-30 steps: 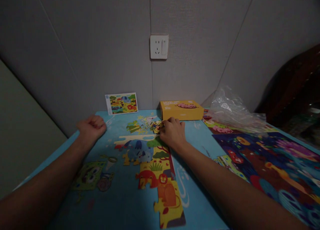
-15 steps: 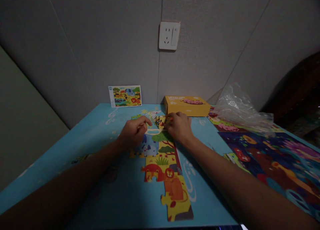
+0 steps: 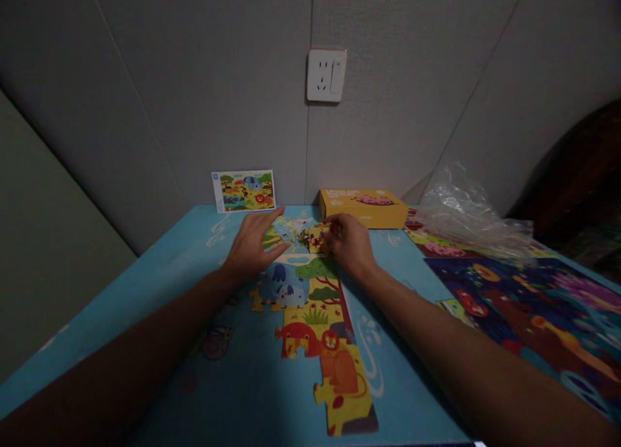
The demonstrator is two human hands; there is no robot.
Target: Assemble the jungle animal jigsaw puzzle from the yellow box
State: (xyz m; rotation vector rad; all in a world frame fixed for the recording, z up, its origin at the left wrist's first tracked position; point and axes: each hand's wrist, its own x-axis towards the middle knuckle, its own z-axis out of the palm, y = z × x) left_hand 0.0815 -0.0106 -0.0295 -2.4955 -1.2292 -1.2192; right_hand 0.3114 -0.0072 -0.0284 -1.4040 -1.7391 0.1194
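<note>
A partly joined jigsaw puzzle [image 3: 315, 308] with elephants, trees and lions lies on the blue table. Beyond its far end is a small cluster of yellow and dark puzzle pieces [image 3: 314, 239]. My right hand [image 3: 352, 243] is at the right side of that cluster, fingers bent and pinched on a puzzle piece, mostly hidden by the fingers. To the left, my left hand [image 3: 252, 243] is open, thumb and fingers spread apart and holding nothing. It hovers over or rests by the puzzle's upper left; which one, I cannot tell.
Against the wall stand a picture card [image 3: 246, 191] and a yellow box [image 3: 363, 207]. On the right, a clear plastic bag [image 3: 470, 207] lies above a dark, colourful puzzle [image 3: 528, 324]. A wall socket [image 3: 326, 76] is above the blue table [image 3: 233, 395].
My left hand has opened from a curled pose, its fingers now spread and raised. The right hand stays by the cluster with its fingers drawn in more. The view has tilted slightly.
</note>
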